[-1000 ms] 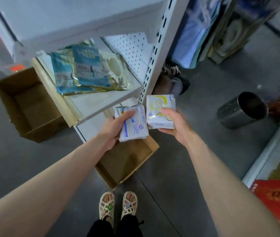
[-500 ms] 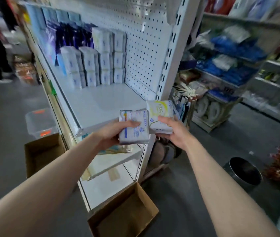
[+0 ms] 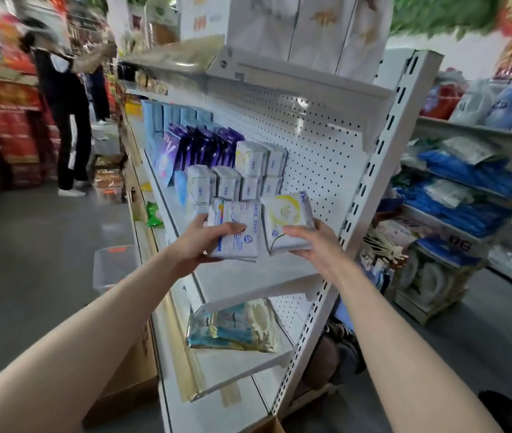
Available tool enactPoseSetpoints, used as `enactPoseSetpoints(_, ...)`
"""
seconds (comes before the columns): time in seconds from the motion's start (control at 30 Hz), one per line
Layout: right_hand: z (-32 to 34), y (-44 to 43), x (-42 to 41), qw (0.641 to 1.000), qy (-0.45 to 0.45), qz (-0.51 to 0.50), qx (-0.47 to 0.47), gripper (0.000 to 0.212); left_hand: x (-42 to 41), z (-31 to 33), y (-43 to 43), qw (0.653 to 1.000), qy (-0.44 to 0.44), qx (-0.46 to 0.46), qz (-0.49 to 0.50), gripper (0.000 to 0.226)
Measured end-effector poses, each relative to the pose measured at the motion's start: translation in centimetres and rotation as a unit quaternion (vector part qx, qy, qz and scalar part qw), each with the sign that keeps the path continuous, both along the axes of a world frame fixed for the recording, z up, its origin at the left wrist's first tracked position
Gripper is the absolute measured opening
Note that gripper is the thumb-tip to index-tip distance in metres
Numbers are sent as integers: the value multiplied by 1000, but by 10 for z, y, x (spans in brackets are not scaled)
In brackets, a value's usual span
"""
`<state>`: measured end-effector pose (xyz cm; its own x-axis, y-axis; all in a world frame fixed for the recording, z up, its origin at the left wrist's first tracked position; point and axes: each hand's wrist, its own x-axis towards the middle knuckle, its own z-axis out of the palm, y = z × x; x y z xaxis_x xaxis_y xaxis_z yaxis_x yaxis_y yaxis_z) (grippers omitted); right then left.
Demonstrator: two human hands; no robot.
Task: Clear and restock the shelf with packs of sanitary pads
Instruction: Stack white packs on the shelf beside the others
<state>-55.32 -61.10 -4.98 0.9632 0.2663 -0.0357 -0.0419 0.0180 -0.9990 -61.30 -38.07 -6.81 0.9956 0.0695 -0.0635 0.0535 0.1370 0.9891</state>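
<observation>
While left hand [image 3: 200, 242] grips blue pack [image 3: 236, 228] and right hand [image 3: 312, 246] grips yellow pack [image 3: 287, 221], bare shelf [image 3: 248, 276] lies right of stacked packs [image 3: 233, 179], nearer right hand.

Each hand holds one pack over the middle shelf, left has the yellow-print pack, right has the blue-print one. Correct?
Swapped. The head view shows the left hand gripping the blue-print pack and the right hand gripping the yellow-print pack. Both are indeed over the middle shelf.
</observation>
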Motion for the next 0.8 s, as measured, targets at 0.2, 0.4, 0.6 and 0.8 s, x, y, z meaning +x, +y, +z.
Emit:
enactPoseSetpoints(0.2, 17, 78, 30, 997, -65, -33, 5, 52, 21, 15, 78, 998, -36, -36, 33, 88)
enactPoseSetpoints(0.4, 29, 167, 54, 991, -93, -94, 14, 49, 57, 28, 176, 997, -59, -44, 38, 41)
enactPoseSetpoints(0.6, 41, 226, 82, 976, -122, -180, -1, 63, 106, 40, 240, 997, -62, -24, 24, 57)
enactPoseSetpoints(0.8, 48, 252, 114, 954, -147, -260, -29, 38, 158, 42, 265, 997, -60, -46, 5, 87)
